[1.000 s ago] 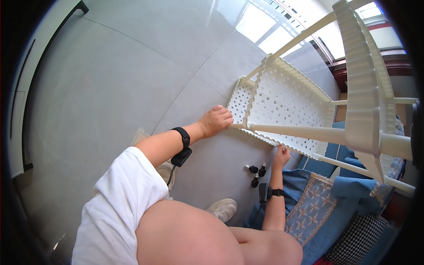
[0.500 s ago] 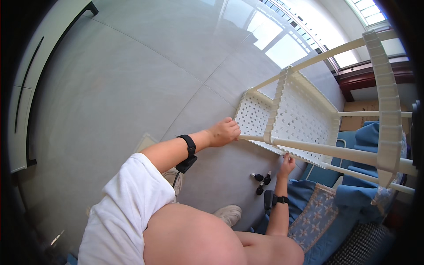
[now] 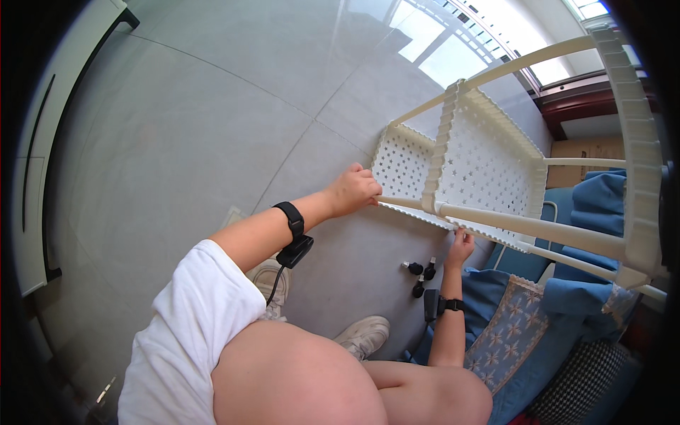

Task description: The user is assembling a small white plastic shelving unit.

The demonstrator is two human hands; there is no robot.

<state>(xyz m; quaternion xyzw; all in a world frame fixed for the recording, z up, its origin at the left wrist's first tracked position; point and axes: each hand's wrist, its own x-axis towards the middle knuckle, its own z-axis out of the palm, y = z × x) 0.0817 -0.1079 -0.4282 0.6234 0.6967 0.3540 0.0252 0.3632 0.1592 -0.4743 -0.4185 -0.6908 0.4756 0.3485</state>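
A white plastic tiered rack [image 3: 489, 152] with star-shaped holes and pole legs stretches across the right side, tilted, its frame reaching toward the right edge. My left hand [image 3: 355, 190] is closed round the near corner of its end tier, by the end of a pole; the fingertips are partly hidden. Lower down and to the right, my right hand [image 3: 461, 246] pinches the scalloped near edge of the rack. Three small black caster wheels [image 3: 418, 285] with pale stems lie on the floor, just left of my right forearm.
Grey tiled floor [image 3: 191, 134] spreads to the left. A white cabinet [image 3: 42, 163] with black feet stands at the far left. Blue fabric with a patterned panel [image 3: 506, 329] drapes over furniture at the lower right. Behind the rack sits a cardboard box [image 3: 584, 149]. My shoes [image 3: 365, 335] are below.
The rack has shifted slightly, its right end rising in the picture. Both hands keep their grip and move a little with it. The whole view has shifted slightly too.
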